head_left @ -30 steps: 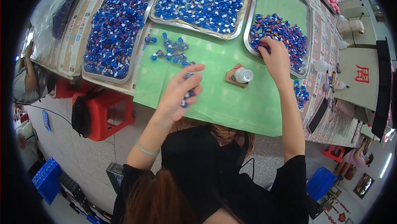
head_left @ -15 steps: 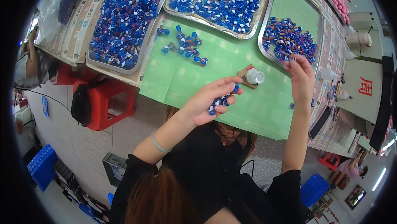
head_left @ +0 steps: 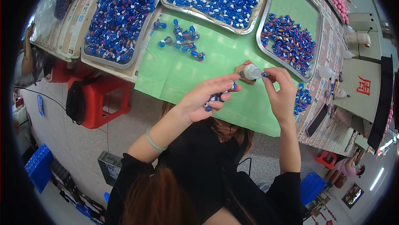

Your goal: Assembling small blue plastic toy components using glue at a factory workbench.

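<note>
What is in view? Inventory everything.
Metal trays: three, silver, table's far side, bearing mostly blue pieces
Pink pieces: many, pink, upper right
Sheet: one, green, on table
Loose pieces: two clusters, mostly blue, on sheet and table's right
Bottle: one, white, on brown pad
Phone-shaped thing: one, black, table's right
Stools: at least two, red, floor
Crates: at least two, blue, floor, both sides
Co-workers: at least three, pale clothing, picture edges
Left hand: one, bare, centre, holding blue-white pieces
Right hand: one, bare, right of bottle, pinching small piece
</note>
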Demonstrator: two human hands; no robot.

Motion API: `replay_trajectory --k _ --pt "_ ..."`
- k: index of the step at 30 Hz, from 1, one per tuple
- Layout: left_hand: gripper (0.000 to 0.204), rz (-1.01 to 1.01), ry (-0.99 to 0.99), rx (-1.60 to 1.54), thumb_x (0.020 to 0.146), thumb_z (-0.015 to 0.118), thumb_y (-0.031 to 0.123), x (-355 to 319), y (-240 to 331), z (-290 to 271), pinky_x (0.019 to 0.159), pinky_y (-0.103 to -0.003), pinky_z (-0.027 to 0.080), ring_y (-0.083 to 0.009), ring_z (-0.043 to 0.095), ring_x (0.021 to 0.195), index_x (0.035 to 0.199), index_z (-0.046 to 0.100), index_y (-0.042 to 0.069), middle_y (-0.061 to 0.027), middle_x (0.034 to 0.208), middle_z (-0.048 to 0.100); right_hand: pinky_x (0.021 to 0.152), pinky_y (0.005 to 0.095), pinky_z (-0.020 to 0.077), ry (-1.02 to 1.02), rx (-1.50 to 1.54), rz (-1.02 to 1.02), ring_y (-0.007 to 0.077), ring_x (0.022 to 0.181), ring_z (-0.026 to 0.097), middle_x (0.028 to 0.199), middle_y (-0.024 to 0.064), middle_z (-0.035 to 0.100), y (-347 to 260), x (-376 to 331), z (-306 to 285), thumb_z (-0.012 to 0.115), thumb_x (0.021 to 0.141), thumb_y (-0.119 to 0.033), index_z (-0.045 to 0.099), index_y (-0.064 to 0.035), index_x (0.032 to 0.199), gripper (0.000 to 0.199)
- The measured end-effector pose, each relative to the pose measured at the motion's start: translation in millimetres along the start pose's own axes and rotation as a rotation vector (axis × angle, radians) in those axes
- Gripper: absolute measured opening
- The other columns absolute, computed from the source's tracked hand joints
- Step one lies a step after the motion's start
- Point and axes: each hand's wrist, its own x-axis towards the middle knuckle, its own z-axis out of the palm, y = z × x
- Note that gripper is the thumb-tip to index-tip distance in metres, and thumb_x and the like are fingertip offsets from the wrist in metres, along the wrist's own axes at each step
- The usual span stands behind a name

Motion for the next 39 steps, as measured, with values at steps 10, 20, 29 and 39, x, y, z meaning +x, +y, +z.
replay_trajectory --k 10,20,29,39 --pt "0.017 0.034 0.060 0.061 0.086 0.052 0.011 6.5 -11.5 0.2 0.038 -0.012 0.031 -0.0028 0.045 0.062 0.101 0.051 0.004 -0.0051 0.092 0.055 0.065 0.0263 0.0459 0.026 0.006 -0.037 0.0171 0.072 0.057 0.087 0.0075 0.056 -9.0 -1.2 0.3 0.057 0.076 0.003 0.058 0.0003 0.092 0.016" --pt "0.021 0.116 0.019 0.221 0.082 0.059 0.013 5.2 -16.6 14.1 0.041 -0.013 0.030 -0.0009 0.046 0.061 0.099 0.054 0.003 0.0013 0.077 0.053 0.073 0.0225 0.0445 -0.068 1.045 0.527 0.0115 0.078 0.057 0.085 0.0067 0.060 -30.2 -26.4 8.0 0.057 0.078 0.001 0.056 0.0035 0.098 0.020" --pt "0.013 0.826 0.106 1.097 0.075 0.064 0.006 1.1 -25.2 16.3 0.054 -0.021 0.042 -0.0096 0.054 0.065 0.087 0.061 0.001 -0.0045 0.075 0.059 0.072 0.0233 0.0454 -0.001 0.613 0.279 0.0134 0.082 0.056 0.088 0.0096 0.056 -38.4 -36.6 10.8 0.059 0.075 0.006 0.059 0.0044 0.092 0.017" --pt "0.012 0.949 0.006 1.232 0.074 0.064 0.005 -2.9 -21.0 15.6 0.056 -0.024 0.044 -0.0141 0.057 0.067 0.086 0.062 0.002 -0.0074 0.077 0.060 0.069 0.0228 0.0446 0.032 0.563 0.208 0.0140 0.078 0.055 0.089 0.0105 0.057 -37.4 -48.1 14.3 0.061 0.072 0.007 0.059 0.0040 0.092 0.020"
